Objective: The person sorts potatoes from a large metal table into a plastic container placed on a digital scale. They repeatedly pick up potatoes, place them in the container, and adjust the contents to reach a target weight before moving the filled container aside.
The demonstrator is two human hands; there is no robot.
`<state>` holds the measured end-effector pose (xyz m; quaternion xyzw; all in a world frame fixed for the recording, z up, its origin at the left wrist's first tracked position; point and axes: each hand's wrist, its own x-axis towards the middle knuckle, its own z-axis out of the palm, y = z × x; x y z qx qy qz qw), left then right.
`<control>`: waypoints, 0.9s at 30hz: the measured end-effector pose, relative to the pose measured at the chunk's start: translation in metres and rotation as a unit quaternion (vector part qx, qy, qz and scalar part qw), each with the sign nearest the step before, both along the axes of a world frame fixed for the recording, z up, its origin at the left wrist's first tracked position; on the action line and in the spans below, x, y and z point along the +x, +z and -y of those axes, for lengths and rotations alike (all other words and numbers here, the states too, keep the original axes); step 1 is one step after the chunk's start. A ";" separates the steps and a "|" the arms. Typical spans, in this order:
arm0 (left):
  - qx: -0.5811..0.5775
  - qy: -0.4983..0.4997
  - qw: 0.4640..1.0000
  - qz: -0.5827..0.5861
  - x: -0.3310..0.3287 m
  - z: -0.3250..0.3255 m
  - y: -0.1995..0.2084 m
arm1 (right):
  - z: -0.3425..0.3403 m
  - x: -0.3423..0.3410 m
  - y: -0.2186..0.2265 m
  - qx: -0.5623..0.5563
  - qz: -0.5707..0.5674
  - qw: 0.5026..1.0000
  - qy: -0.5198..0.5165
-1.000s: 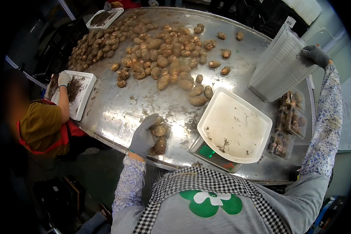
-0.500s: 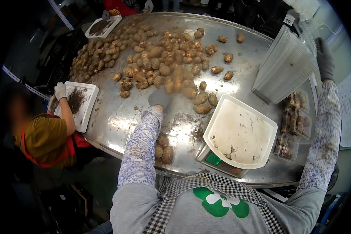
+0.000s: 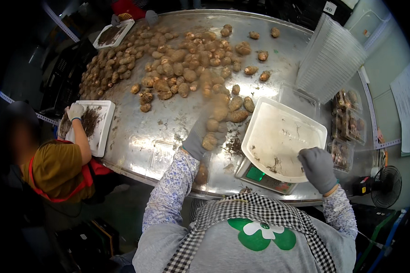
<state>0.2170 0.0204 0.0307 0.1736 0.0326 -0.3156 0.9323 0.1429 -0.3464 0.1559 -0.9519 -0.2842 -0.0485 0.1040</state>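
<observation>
On the steel surface (image 3: pixel 136 136), frame centre, my left hand (image 3: pixel 200 136) holds firm, dirty, rather heavy potatoes (image 3: pixel 212 132); my right hand (image 3: pixel 318 168), loosely curled, empty, hovers over the white tray (image 3: pixel 284 136).

Green scale screen (image 3: pixel 256 173), probably lit

Looking like a produce packing room: steel surface (image 3: pixel 168 132) carrying heaped root tubers (image 3: pixel 177 68), scale (image 3: pixel 264 177), stacked clear punnets (image 3: pixel 330 57).

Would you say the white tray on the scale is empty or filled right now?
Nearly empty: the white tray on the scale holds only dirt smears and root bits.
</observation>
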 end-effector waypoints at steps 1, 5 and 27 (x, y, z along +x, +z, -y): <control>-0.046 -0.022 0.998 -0.033 -0.001 0.008 0.010 | -0.002 -0.007 -0.009 -0.017 -0.015 1.000 -0.004; -0.010 0.024 0.998 -0.064 -0.017 0.046 0.055 | -0.004 -0.024 -0.028 -0.062 -0.053 0.996 0.046; 0.795 0.235 0.343 0.442 0.075 0.042 0.007 | -0.022 -0.062 -0.037 0.080 0.046 0.996 -0.018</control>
